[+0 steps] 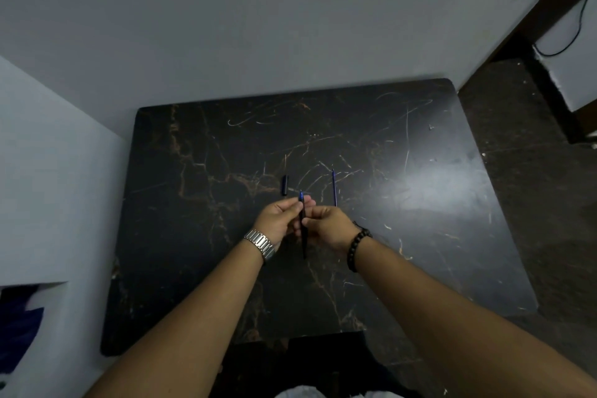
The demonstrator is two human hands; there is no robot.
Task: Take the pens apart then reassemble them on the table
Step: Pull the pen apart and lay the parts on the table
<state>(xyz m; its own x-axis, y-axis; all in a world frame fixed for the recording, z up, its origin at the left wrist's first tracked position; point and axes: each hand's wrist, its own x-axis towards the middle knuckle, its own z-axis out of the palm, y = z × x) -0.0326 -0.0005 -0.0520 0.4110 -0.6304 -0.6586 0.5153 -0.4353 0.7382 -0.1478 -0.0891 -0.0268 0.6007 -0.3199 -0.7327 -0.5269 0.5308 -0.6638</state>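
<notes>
Above the scratched dark marble-pattern table, left hand and right hand pinch a slim black pen barrel, fingers clamped; beyond lie a cylindrical cap and thin blue refill.

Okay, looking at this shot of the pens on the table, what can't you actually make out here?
- Pen, head view: its middle is hidden by the left hand and right hand; any joint can't be seen.
- Cap: too small and dark against the table to tell open end or clip.
- Refill: too thin to tell the tip end.
</notes>
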